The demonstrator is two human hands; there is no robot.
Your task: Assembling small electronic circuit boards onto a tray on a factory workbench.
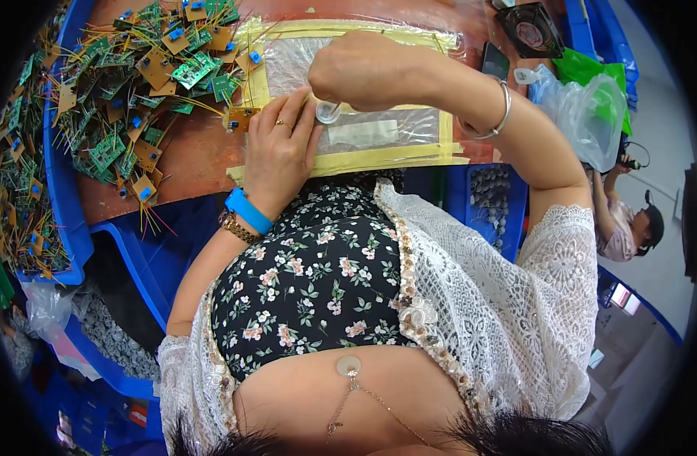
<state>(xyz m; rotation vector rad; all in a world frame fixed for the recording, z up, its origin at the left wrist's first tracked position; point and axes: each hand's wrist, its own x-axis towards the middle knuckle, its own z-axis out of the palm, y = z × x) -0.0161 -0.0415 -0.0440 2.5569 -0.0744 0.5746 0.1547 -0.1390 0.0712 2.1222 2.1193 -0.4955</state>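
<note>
Head view: two hands at a taped plastic sheet on a reddish-brown table, bins of parts around.

At 9 o'clock a blue bin (60, 190) is heaped with small green and tan circuit boards (18, 175) trailing yellow wires; a loose pile of the same boards (147, 76) spreads over the table (200, 152) at 11 o'clock. At 3 o'clock a second blue bin (515, 201) holds small dark grey round pieces (491, 190). A clear plastic bag (587, 114) lies at 2 o'clock. The clear plastic sheet (379, 129), edged in yellow tape, sits at 12 o'clock. Left hand (280, 152) lies flat, fingers spread, on the sheet's left edge, beside one tan board (238, 118). Right hand (360, 68) is curled shut around a small clear round-tipped item (328, 112), its tip pointing down at the sheet; what it is cannot be made out.
</note>
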